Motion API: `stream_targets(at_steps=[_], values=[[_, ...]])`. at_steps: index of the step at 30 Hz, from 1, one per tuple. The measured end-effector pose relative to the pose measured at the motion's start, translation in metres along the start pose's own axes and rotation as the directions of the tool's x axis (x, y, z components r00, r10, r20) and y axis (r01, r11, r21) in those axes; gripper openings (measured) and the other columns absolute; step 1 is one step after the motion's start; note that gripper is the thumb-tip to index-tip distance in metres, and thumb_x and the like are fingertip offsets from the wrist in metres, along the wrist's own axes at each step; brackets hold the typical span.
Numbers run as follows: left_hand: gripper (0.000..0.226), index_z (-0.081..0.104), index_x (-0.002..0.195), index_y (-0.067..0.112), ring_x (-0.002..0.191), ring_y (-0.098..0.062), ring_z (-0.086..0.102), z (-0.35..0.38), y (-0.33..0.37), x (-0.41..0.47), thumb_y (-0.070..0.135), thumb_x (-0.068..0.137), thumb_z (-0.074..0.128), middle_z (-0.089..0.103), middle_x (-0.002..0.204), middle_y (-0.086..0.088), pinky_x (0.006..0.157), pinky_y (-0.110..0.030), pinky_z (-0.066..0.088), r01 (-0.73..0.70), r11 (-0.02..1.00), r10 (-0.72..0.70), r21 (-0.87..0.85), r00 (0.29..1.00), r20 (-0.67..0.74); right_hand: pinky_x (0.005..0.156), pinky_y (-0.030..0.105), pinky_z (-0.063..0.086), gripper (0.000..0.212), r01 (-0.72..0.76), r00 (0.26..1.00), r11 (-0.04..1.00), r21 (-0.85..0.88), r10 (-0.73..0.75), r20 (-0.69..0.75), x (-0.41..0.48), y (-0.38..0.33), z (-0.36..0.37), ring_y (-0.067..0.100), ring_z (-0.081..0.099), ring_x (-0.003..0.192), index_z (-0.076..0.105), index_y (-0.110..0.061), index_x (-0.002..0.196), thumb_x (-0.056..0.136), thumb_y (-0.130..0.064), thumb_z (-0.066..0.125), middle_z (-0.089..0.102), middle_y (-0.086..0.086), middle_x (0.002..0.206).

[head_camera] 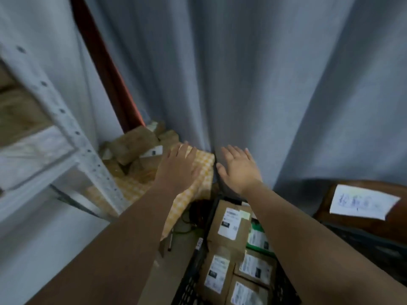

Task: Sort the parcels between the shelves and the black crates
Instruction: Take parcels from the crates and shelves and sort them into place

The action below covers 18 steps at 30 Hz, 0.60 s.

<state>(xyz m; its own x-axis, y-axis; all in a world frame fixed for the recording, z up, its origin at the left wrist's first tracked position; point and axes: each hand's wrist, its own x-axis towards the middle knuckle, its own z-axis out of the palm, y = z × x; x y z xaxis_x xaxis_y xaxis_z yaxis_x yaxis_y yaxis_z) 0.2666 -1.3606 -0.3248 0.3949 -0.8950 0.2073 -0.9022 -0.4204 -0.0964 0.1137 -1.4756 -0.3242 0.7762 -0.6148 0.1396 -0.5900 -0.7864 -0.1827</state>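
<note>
On my feed the floor (176,271) carries a black crate (189,287) packed with labelled cardboard parcels (229,219) lying label-up. Just left of it a yellow checked cloth (198,172) is spread, with a heap of brown packets (132,146) on its far end. A pen-like stick (170,241) lies on the floor between them. The white metal shelf (72,128) stands at left, its load too blurred to tell.

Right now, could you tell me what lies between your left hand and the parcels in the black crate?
In the head view, the yellow checked cloth hangs between the left hand and the parcels, just outside the black crate.
</note>
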Motion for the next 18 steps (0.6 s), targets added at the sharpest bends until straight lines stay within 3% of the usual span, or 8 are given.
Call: stream_targets(at_steps=[6, 8, 12, 18], values=[[0.061, 0.061, 0.125, 0.012, 0.119, -0.037, 0.055, -0.103, 0.0, -0.076, 0.05, 0.082, 0.039, 0.058, 0.13, -0.018, 0.098, -0.047, 0.043, 0.244, 0.968, -0.241, 0.053, 0.969, -0.058, 0.119, 0.036, 0.004, 0.059, 0.178, 0.978, 0.984, 0.018, -0.175, -0.117, -0.039, -0.043, -0.09, 0.019, 0.018, 0.145, 0.022, -0.013, 0.151, 0.1, -0.041, 0.034, 0.023, 0.005, 0.158], [0.062, 0.053, 0.134, 0.013, 0.127, -0.037, 0.048, -0.136, 0.005, -0.109, 0.051, 0.088, 0.036, 0.05, 0.138, -0.019, 0.104, -0.047, 0.037, 0.304, 0.951, -0.297, 0.06, 0.949, -0.103, 0.119, 0.037, 0.008, 0.059, 0.236, 0.964, 0.971, 0.025, -0.231, -0.13, -0.059, -0.061, -0.11, 0.022, 0.023, 0.143, 0.024, -0.011, 0.15, 0.1, -0.042, 0.034, 0.028, 0.007, 0.156], [0.064, 0.021, 0.151, 0.021, 0.145, -0.027, 0.015, -0.19, -0.01, -0.186, 0.054, 0.097, 0.031, 0.021, 0.157, -0.008, 0.117, -0.043, 0.013, 0.462, 0.881, -0.446, 0.108, 0.884, -0.14, 0.118, 0.037, 0.012, 0.059, 0.378, 0.917, 0.925, 0.033, -0.369, -0.152, -0.099, -0.113, -0.139, 0.023, 0.027, 0.141, 0.025, -0.012, 0.149, 0.1, -0.042, 0.035, 0.032, 0.007, 0.153], [0.061, 0.022, 0.15, 0.022, 0.144, -0.028, 0.019, -0.258, -0.033, -0.301, 0.053, 0.098, 0.025, 0.026, 0.156, -0.007, 0.117, -0.042, 0.015, 0.668, 0.737, -0.634, 0.103, 0.736, -0.238, 0.116, 0.038, 0.016, 0.056, 0.602, 0.781, 0.797, 0.053, -0.573, -0.248, -0.154, -0.211, -0.169, 0.024, 0.035, 0.136, 0.032, -0.012, 0.147, 0.099, -0.041, 0.037, 0.041, 0.007, 0.148]])
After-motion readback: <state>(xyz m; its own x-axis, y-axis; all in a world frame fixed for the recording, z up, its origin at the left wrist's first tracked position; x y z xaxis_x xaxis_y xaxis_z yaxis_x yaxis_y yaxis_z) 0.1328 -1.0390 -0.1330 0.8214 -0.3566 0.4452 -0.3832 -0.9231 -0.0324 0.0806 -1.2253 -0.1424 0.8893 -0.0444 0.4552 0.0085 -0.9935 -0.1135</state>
